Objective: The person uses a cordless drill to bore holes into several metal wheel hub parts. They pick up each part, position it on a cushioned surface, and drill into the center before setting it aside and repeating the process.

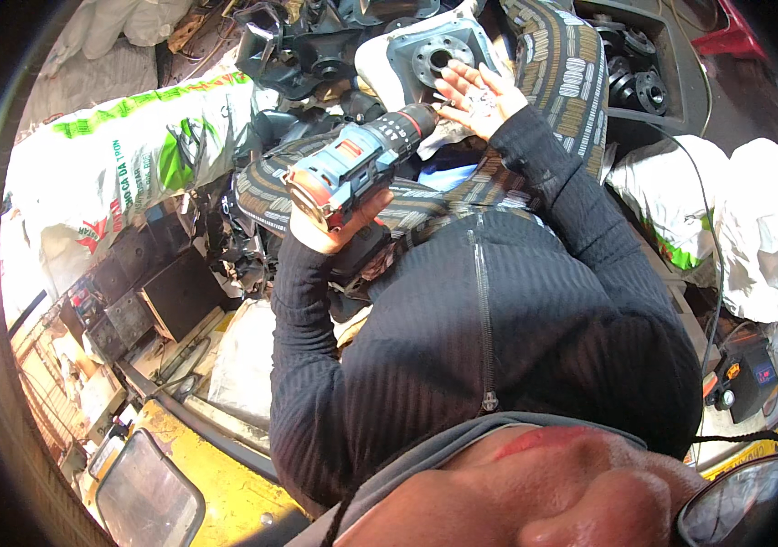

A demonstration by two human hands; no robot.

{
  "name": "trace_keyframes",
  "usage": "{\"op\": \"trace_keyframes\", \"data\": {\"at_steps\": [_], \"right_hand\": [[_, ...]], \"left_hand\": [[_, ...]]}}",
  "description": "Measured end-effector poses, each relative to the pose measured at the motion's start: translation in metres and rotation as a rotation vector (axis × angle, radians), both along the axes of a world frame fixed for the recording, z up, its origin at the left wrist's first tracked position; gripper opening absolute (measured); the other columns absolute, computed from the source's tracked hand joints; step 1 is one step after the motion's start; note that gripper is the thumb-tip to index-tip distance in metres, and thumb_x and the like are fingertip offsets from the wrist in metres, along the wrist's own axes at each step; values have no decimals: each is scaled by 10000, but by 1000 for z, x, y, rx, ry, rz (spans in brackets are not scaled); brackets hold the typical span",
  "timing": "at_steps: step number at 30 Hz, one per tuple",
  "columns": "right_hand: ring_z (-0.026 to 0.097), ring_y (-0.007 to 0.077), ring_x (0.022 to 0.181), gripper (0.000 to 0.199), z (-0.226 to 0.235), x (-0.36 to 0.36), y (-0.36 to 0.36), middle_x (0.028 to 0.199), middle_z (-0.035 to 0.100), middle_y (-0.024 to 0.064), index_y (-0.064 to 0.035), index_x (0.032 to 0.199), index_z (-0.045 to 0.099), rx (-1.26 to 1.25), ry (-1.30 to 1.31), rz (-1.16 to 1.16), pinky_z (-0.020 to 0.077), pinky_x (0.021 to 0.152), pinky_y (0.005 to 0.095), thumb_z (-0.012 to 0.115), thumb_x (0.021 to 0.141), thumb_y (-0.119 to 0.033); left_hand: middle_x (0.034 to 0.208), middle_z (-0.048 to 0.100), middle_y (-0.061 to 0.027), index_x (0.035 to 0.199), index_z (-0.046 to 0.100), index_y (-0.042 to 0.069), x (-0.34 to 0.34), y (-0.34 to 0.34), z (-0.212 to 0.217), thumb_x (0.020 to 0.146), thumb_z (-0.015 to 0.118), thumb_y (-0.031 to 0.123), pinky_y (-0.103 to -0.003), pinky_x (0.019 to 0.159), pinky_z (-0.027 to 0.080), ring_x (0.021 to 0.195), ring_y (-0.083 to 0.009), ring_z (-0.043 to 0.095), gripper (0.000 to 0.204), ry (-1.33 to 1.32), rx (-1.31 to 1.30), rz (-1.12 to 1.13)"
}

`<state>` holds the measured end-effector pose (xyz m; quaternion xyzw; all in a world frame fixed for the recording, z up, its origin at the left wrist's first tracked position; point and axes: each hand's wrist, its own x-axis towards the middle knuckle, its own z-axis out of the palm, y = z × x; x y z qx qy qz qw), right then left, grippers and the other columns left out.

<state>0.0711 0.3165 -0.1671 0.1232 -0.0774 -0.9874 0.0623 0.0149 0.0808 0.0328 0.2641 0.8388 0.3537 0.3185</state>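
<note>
My left hand [327, 228] grips the handle of a blue, red and black cordless drill [366, 157]. Its chuck points up and right toward my right hand [478, 95]. That hand is palm up with the fingers spread, and small pale bits I cannot identify lie on the palm. Just beyond the fingers, a grey metal housing [425, 47] with a round flanged hole rests on my lap, over patterned trousers [564, 77]. I wear a dark ribbed zip top.
Black cast parts [316, 50] are piled at the top. A white and green sack [129, 155] lies at left, black boxes [170, 292] below it. A bin of black flanged parts [633, 80] stands top right. White bags [740, 214] and a black device [746, 374] sit right.
</note>
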Motion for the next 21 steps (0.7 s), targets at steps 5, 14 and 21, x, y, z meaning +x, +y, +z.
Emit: {"op": "trace_keyframes", "data": {"at_steps": [5, 14, 21], "right_hand": [[566, 103, 619, 418, 4, 8, -10, 742, 583, -3, -9, 1054, 576, 358, -153, 225, 504, 582, 284, 476, 904, -385], [435, 33, 582, 301, 30, 6, -15, 750, 489, -22, -34, 970, 548, 153, -118, 305, 307, 368, 134, 619, 842, -296], [443, 23, 586, 200, 28, 4, -16, 772, 511, -21, -45, 938, 570, 192, -204, 263, 311, 358, 127, 627, 840, -209]], "left_hand": [[883, 648, -71, 962, 621, 62, -3, -5, 1, 731, 701, 321, -344, 698, 492, 792, -227, 622, 356, 9, -57, -33], [899, 649, -74, 983, 620, 64, -3, -7, -1, 737, 705, 309, -352, 710, 495, 809, -230, 625, 357, -31, -67, -1], [726, 613, -25, 897, 612, 33, -2, -1, -3, 750, 675, 116, -253, 488, 423, 561, -111, 538, 181, 34, 34, -16]]}}
